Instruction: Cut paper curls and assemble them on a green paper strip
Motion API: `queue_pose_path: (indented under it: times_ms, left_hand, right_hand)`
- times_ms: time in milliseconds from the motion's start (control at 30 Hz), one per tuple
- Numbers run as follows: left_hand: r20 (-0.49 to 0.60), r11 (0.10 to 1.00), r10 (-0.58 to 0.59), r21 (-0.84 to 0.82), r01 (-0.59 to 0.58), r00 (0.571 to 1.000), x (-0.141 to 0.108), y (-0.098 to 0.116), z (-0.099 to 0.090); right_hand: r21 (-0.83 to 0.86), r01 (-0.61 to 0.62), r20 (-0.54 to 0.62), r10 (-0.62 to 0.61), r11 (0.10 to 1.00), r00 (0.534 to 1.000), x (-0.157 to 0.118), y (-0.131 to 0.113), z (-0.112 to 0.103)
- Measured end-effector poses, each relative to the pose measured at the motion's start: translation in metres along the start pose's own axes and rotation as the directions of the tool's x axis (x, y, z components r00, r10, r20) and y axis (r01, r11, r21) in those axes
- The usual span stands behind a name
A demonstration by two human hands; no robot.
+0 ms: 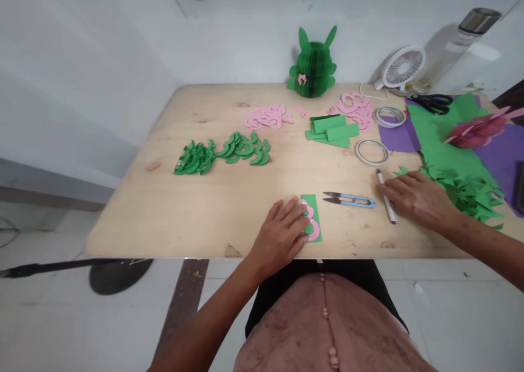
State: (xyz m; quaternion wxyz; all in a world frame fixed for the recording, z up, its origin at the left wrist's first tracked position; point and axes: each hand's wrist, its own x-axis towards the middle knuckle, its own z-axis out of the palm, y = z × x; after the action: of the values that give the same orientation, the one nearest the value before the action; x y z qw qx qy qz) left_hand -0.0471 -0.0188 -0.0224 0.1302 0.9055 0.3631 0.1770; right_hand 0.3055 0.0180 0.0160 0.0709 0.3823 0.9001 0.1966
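My left hand point(282, 231) lies flat near the table's front edge, its fingertips on a pink curved paper shape point(314, 230) that rests on a green paper strip point(317, 201). My right hand point(420, 198) is at a white pen point(388, 207), fingertips touching its upper part while it lies on the table; the underside of the fingers is hidden. Between the hands sits a small pair of blue thread snips point(352, 199), pointing left.
Green cut shapes point(241, 147), pink cutouts point(268, 117), green strips point(332, 131) and a tape roll point(371, 152) lie farther back. A green paper figure point(314, 69) and a white fan point(403, 67) stand by the wall. Green scraps point(470, 194) surround my right wrist.
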Motion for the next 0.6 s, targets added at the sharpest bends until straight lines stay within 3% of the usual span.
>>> queue_pose_path:
  times_ms: [167, 300, 400, 467, 533, 600]
  left_hand:
    - [0.005, 1.0, 0.006, -0.001, -0.006, 1.0, 0.0, 0.001, -0.001]
    - [0.0, 1.0, 0.007, -0.012, -0.007, 1.0, 0.001, 0.001, -0.002]
    - [0.008, 1.0, 0.003, -0.027, -0.003, 1.0, 0.0, 0.0, -0.001]
    - [0.014, 0.999, -0.003, -0.033, 0.003, 1.0, 0.0, 0.0, 0.0]
    - [0.026, 0.999, -0.009, -0.04, 0.01, 1.0, 0.0, -0.001, 0.0]
    - [0.04, 0.999, -0.011, -0.049, 0.013, 0.999, 0.0, -0.001, 0.0]
  right_hand:
    - [0.051, 0.163, -0.049, -0.161, 0.985, 0.986, 0.011, 0.011, 0.001]
    - [0.125, 0.155, -0.116, -0.141, 0.98, 0.983, 0.014, 0.022, -0.008]
    - [0.15, -0.035, -0.205, 0.066, 0.988, 0.976, 0.016, 0.016, -0.021]
    - [0.258, -0.21, -0.312, 0.287, 0.943, 0.906, 0.02, -0.001, -0.031]
    - [0.515, -0.388, -0.274, 0.576, 0.764, 0.77, 0.029, -0.025, -0.04]
    - [0.777, -0.387, -0.108, 0.71, 0.496, 0.695, 0.042, -0.053, -0.047]
